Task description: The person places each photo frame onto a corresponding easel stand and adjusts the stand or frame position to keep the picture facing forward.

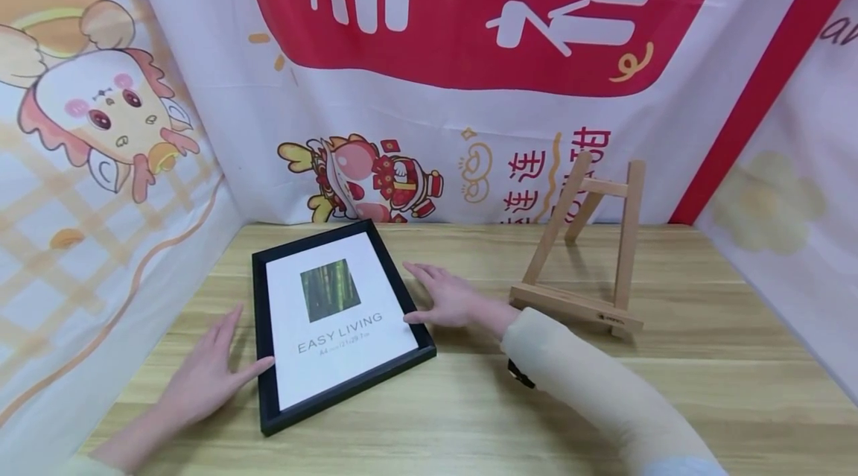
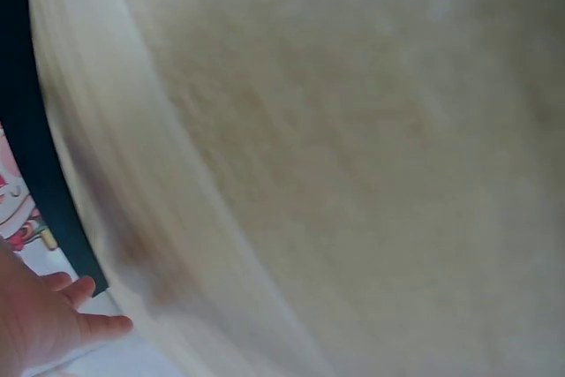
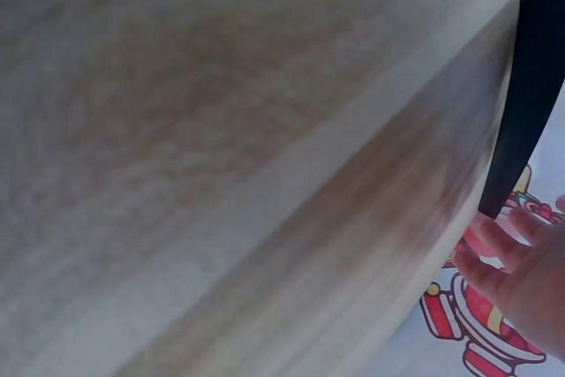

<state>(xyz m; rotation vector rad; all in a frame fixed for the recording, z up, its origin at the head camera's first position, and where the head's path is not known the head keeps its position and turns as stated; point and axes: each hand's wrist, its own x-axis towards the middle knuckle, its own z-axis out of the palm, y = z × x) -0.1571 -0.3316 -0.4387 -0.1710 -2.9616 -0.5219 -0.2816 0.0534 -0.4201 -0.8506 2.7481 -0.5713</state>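
Observation:
A black picture frame [image 1: 342,334] lies flat and slightly turned on the wooden table, its white insert reading "EASY LIVING" under a small green picture. At its left side is my left hand [image 1: 204,372], fingers extended and thumb over or against the black border. My right hand [image 1: 445,297] is by the right side, fingers spread and thumb pointing at the border; whether it touches I cannot tell. The left wrist view catches the frame's dark edge [image 2: 40,147] beside the left hand [image 2: 40,320]. In the right wrist view, the right hand [image 3: 530,289] is near the dark edge [image 3: 530,77].
To the right of the frame, a small wooden easel [image 1: 576,305] stands upright on the table [image 1: 469,416], just beyond the right forearm. A printed white and red cloth [image 1: 469,111] hangs behind the table, and patterned cloths flank both sides.

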